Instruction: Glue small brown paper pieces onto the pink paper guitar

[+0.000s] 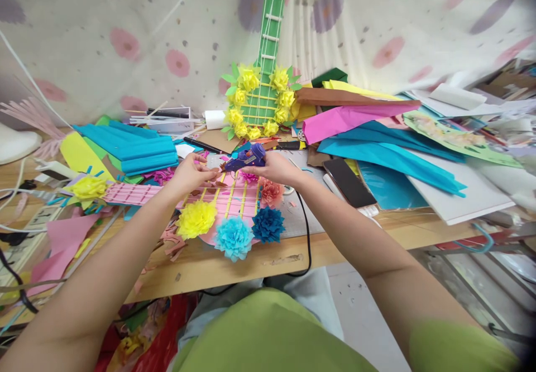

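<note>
R hand (276, 169) wrapped round purple glue gun (248, 158), nozzle pointing L, v. close to L fingertips. L hand (195, 173) looks pinched on small brown pc (220, 183), just above pink guitar (225, 201), near ctr of table (190, 275). To do it well, I'd say: small dab only, fingers clear of tip (prob. hot), pc held by edge; keep cord (309, 229), near R, off lt-blue flower (233, 238).

Flowers (233, 238) on guitar (225, 206), phone (350, 183) to its right
</note>
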Available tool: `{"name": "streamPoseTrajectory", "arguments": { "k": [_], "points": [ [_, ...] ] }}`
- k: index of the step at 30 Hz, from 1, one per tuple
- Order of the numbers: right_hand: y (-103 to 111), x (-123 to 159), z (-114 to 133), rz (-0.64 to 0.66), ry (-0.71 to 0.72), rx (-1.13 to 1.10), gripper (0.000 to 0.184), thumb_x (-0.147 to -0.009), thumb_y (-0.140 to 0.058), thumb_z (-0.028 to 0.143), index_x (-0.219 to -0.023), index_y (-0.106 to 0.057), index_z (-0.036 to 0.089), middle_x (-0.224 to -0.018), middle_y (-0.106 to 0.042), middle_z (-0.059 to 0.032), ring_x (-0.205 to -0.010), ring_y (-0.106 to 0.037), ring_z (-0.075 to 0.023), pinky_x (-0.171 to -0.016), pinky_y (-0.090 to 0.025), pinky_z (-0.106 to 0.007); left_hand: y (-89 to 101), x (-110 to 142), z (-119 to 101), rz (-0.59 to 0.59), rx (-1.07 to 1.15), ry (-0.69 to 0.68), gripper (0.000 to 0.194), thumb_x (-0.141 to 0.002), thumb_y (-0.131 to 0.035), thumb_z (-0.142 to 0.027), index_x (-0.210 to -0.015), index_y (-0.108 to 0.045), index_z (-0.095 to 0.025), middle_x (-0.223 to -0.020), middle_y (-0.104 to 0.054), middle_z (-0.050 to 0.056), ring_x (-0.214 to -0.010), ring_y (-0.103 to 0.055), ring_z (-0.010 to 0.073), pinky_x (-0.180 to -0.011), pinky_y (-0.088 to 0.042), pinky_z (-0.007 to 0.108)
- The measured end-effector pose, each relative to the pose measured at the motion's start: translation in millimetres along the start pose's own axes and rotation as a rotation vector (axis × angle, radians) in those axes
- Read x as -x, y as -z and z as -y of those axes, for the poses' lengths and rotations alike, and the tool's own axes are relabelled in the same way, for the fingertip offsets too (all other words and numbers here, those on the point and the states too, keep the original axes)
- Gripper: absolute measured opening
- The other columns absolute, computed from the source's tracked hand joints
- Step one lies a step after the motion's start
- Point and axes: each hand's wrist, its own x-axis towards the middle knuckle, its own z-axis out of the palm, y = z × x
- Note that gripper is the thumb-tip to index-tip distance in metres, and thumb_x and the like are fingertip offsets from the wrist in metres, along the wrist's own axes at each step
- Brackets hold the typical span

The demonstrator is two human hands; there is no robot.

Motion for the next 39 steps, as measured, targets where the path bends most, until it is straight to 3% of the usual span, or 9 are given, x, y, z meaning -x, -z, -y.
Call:
{"name": "streamPoseTrajectory", "arguments": {
  "k": [12,17,22,28,39],
  "points": [
    [4.0,3.5,7.7,0.051,-0.01,0.054,0.031,-0.078,-0.066,0.046,-0.096,-0.067,0.021,-0.086,-0.072,-0.0021,-0.077,-0.064,-0.0191,-0.066,-0.044,-0.027,1.1,0.6,-2.5,0.019,0.053,0.02,0.054,-0.057,-0.081,-0.019,-0.088,-0.038,-0.021,-0.07,-0.068,0.001,-0.06,-0.068,0.0186,-0.054,-0.051,0.027],
    [3.2,1.6,4.3,0.022,0.022,0.022,0.031,-0.079,-0.065,0.045,-0.098,-0.068,0.022,-0.093,-0.072,-0.0034,-0.087,-0.065,-0.0212,-0.072,-0.046,-0.029,-0.6,3.3,-6.1,0.018,0.06,0.031,0.052,-0.059,-0.081,-0.018,-0.09,-0.038,-0.021,-0.062,-0.063,-0.003,-0.051,-0.065,0.0169,-0.048,-0.05,0.025],
    [2.3,0.0,1.2,0.03,0.014,0.008,0.037,-0.077,-0.065,0.049,-0.101,-0.068,0.021,-0.097,-0.072,-0.0042,-0.088,-0.065,-0.0215,-0.075,-0.047,-0.029,-0.1,4.4,-4.8,0.046,0.063,0.017,0.048,-0.065,-0.078,-0.017,-0.09,-0.037,-0.02,-0.061,-0.062,-0.004,-0.051,-0.065,0.0163,-0.048,-0.05,0.024],
    [7.3,1.8,2.7,-0.011,-0.045,0.047,0.046,-0.076,-0.063,0.055,-0.102,-0.068,0.018,-0.089,-0.072,-0.0056,-0.081,-0.064,-0.0212,-0.07,-0.047,-0.028,0.4,5.0,-3.9,0.079,0.068,0.032,0.054,-0.061,-0.081,-0.016,-0.092,-0.036,-0.021,-0.064,-0.065,-0.002,-0.057,-0.068,0.0194,-0.053,-0.053,0.027],
    [4.5,-1.3,1.0,0.001,-0.023,0.064,0.043,-0.076,-0.064,0.053,-0.104,-0.068,0.02,-0.093,-0.072,-0.0053,-0.086,-0.066,-0.0221,-0.074,-0.048,-0.03,-0.2,8.5,-9.1,0.102,0.034,0.031,0.048,-0.065,-0.078,-0.01,-0.089,-0.037,-0.02,-0.06,-0.063,-0.004,-0.051,-0.066,0.0166,-0.042,-0.045,0.019]
  ]
}}
